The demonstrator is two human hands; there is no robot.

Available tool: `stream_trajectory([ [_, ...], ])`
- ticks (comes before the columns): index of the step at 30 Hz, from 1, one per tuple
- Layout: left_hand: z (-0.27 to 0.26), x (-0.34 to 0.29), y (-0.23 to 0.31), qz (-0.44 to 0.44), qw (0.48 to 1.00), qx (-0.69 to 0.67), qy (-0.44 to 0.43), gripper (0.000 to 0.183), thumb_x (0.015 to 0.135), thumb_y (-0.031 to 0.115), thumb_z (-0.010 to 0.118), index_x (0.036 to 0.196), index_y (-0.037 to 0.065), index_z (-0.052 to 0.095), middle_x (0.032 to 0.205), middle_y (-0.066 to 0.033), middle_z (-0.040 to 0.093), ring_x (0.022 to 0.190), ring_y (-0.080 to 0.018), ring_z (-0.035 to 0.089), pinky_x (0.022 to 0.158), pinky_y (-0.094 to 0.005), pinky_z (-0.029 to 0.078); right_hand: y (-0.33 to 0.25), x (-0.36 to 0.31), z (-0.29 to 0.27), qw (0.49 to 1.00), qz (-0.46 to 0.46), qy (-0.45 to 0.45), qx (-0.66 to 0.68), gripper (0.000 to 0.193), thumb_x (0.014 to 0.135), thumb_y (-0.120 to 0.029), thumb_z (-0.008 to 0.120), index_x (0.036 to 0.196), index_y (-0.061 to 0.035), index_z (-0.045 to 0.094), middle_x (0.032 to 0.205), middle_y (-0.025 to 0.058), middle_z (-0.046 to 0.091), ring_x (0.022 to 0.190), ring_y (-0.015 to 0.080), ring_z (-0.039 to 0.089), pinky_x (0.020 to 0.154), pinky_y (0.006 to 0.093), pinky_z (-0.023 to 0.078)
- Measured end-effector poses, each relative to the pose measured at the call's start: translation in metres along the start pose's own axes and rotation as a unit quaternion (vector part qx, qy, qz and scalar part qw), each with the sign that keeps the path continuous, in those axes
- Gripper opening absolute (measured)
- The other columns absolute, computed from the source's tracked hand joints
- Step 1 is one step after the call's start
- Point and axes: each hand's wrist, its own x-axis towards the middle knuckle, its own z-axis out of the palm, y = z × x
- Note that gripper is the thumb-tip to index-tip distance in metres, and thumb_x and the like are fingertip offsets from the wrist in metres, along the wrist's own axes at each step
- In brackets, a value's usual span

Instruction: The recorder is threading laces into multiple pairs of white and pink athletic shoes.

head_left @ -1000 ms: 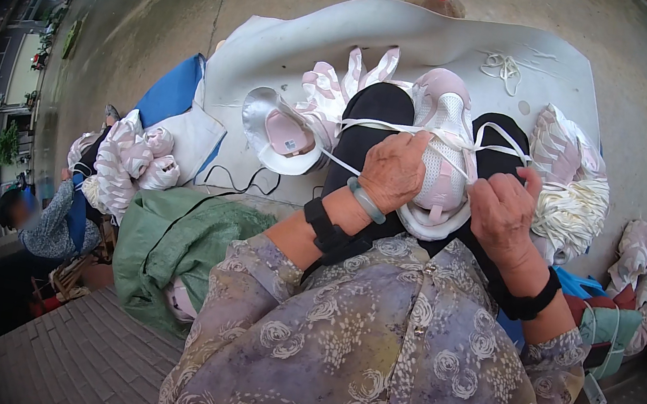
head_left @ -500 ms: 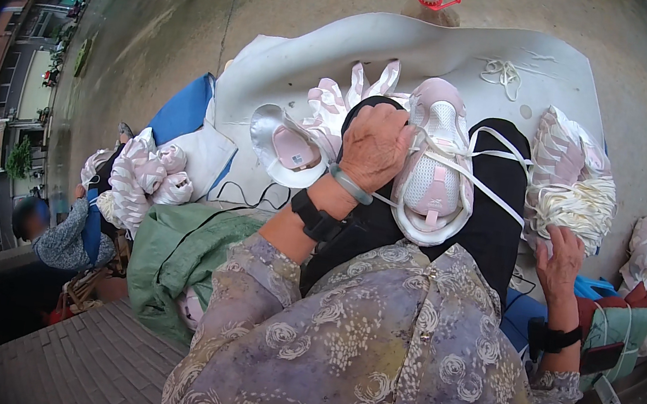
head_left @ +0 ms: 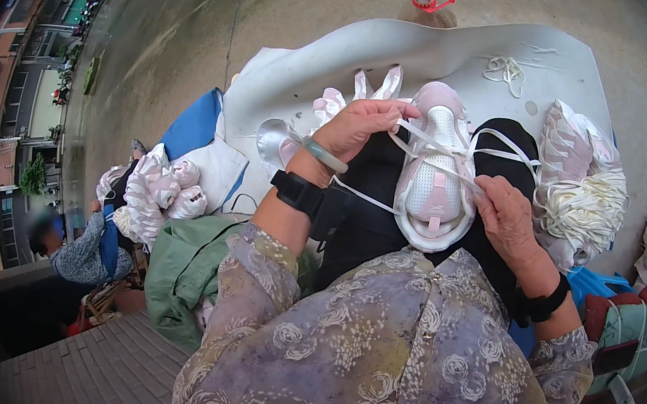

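A pink and white sneaker (head_left: 430, 191) lies across my lap, its toe pointing away from me and its heel close to my body. A flat white shoelace (head_left: 508, 155) runs through its upper, with loose lengths spreading to both sides. On the shoe's left, my left hand (head_left: 361, 131) pinches one strand of the lace between thumb and fingers. My right hand (head_left: 510, 220), beside the heel opening, has its fingertips closed on another strand that crosses over the tongue.
Bundled pink-white shoe pieces (head_left: 574, 147) with a heap of white laces (head_left: 587, 204) lie at the right. A pale sheet (head_left: 309, 74) spreads ahead, with a red-capped jug (head_left: 430, 7) beyond. Green cloth (head_left: 184, 265) is at left; another person (head_left: 86, 250) sits farther off.
My right hand has moved from the lace heap at the right to the shoe and taken a strand. My left hand has turned and now draws its strand out at the shoe's left.
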Motion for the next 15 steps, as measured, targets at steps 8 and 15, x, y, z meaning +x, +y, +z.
stream_trajectory([
  [8, 0.006, -0.002, -0.013, -0.056, 0.997, 0.027, -0.037, 0.020, 0.077, 0.024, 0.066, 0.081, 0.004, 0.062, 0.109, -0.0034, 0.051, 0.090, -0.0084, 0.049, 0.086, -0.0200, 0.035, -0.003, -0.022, -0.045, 0.992, -0.045, 0.047, -0.110, 0.017, 0.070, 0.004, 0.060, 0.086, -0.0011, 0.057, 0.068, 0.0105, 0.050, 0.058, 0.0261, 0.053, 0.049, 0.0338, 0.040],
  [15, 0.021, 0.008, -0.040, 0.048, 0.954, 0.294, 0.027, 0.022, 0.063, 0.005, 0.067, 0.082, 0.004, 0.056, 0.112, -0.0033, 0.047, 0.092, -0.0131, 0.049, 0.087, -0.0257, 0.037, 0.044, -0.114, -0.091, 0.982, 0.069, 0.113, -0.133, 0.015, 0.073, 0.005, 0.059, 0.087, 0.0019, 0.059, 0.073, 0.0135, 0.056, 0.063, 0.0278, 0.056, 0.055, 0.0311, 0.043],
])
